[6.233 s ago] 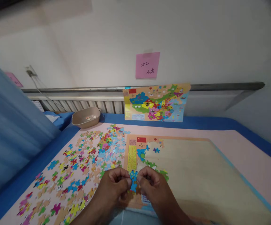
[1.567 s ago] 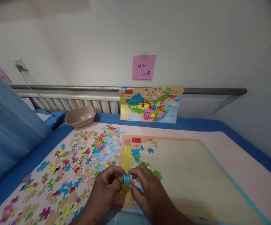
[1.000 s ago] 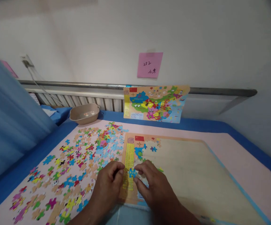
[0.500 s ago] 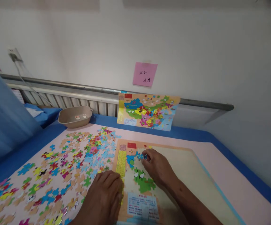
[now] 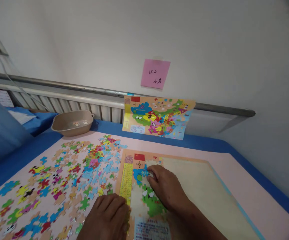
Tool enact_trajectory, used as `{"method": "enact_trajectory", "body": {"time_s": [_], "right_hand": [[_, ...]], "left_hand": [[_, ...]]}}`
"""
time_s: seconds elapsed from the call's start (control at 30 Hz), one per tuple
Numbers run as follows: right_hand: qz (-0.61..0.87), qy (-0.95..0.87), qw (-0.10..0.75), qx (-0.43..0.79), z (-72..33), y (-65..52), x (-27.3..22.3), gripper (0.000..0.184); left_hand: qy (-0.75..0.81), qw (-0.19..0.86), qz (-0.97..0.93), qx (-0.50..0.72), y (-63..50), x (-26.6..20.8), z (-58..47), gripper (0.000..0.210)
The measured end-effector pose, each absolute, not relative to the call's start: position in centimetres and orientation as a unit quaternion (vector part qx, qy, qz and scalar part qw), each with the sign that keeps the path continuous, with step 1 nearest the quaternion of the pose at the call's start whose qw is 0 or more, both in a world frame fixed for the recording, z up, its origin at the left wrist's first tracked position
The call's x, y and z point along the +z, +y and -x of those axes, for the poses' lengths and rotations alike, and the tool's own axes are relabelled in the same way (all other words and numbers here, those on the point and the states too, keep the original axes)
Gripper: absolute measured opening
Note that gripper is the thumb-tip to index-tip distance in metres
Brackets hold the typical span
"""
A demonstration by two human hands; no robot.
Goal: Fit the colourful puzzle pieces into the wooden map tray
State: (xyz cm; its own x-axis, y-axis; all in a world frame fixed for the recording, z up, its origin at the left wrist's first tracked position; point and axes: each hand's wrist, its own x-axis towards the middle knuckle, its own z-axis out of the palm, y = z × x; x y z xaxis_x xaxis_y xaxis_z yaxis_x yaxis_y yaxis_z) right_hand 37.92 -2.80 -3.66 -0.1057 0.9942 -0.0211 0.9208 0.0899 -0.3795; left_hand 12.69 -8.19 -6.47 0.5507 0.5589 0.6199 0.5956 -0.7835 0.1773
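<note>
My right hand (image 5: 168,188) is over the upper left of the puzzle board (image 5: 196,186). Its thumb and forefinger are pinched on a blue puzzle piece (image 5: 146,171), partly hidden by the fingertips, against the joined blue section (image 5: 137,177). Below that lies a joined green section (image 5: 153,205) with two white sheep-like animals, part of it behind my wrist. My left hand (image 5: 106,215) lies palm down on the board's left edge, fingers side by side and lightly bent, holding nothing visible. Beside it runs a yellow printed strip (image 5: 126,180).
Many loose puzzle pieces (image 5: 44,191) spread over the pink sheet on the left. A beige basin (image 5: 71,128) with a few pieces stands behind them. A printed map picture (image 5: 159,116) leans against the metal rail (image 5: 224,110); a pink note (image 5: 155,73) is on the wall.
My right hand has moved slightly left and down with the blue piece, bringing it against the blue section. The left hand stays at the board's edge. The camera view has shifted somewhat.
</note>
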Motion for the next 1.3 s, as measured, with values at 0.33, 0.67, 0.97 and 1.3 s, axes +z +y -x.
{"method": "enact_trajectory", "body": {"time_s": [0.33, 0.67, 0.97, 1.3], "right_hand": [[0.666, -0.724, 0.102, 0.149, -37.95, -2.66, -3.5, 0.023], [0.666, -0.724, 0.099, 0.151, -38.17, -2.57, -3.54, 0.021], [0.673, -0.718, 0.096, 0.15, -38.49, -2.7, -3.36, 0.022], [0.671, -0.72, 0.097, 0.149, -38.51, -2.78, -3.2, 0.02]], "left_hand": [[-0.321, 0.021, 0.886, -0.333, -8.14, -6.6, -12.82, 0.026], [-0.329, 0.009, 0.88, -0.342, -8.36, -6.13, -12.78, 0.026], [-0.336, -0.003, 0.881, -0.332, -8.61, -5.9, -12.7, 0.023], [-0.333, 0.003, 0.882, -0.333, -8.38, -6.0, -12.8, 0.022]]}}
